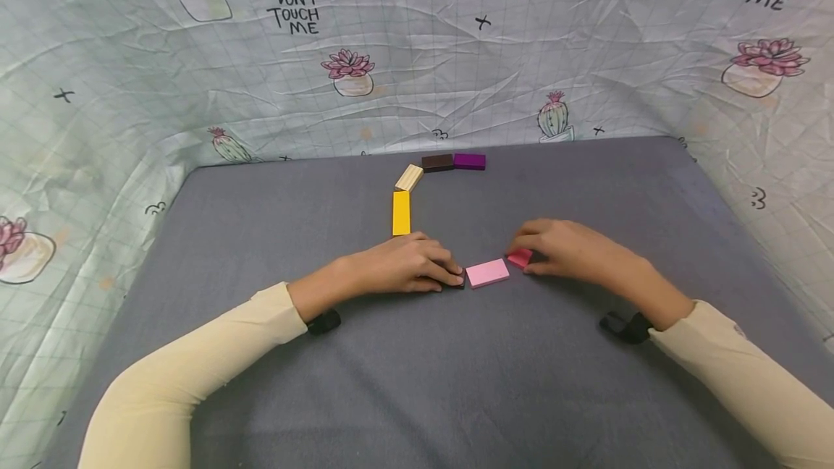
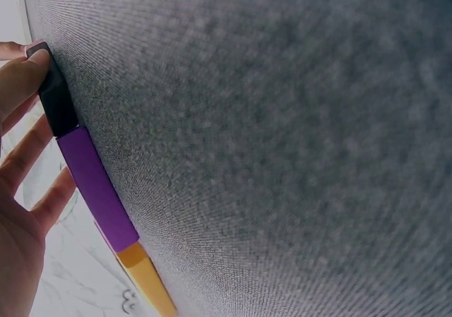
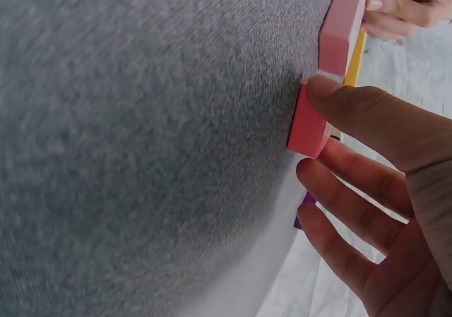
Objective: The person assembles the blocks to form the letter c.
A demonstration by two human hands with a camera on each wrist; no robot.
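My left hand [image 1: 413, 265] pinches a small black block [image 2: 58, 94] at its end, thumb on the near side; in the head view only its edge shows under the fingertips. A purple block [image 2: 97, 188] adjoins it in the left wrist view, with a yellow block [image 2: 146, 278] beyond. To the right of the black block lies a light pink block [image 1: 487, 273]. Between thumb and fingers, my right hand [image 1: 567, 248] holds a red block [image 3: 311, 121] low at the cloth, close to the pink block's right end and angled to it.
Farther back, the yellow block [image 1: 401, 213], a bare wood block [image 1: 409, 178], a dark brown block [image 1: 437, 163] and another purple block [image 1: 470, 161] form a curved row. Grey cloth [image 1: 404, 382] covers the table. A printed curtain [image 1: 417, 56] hangs behind and at both sides.
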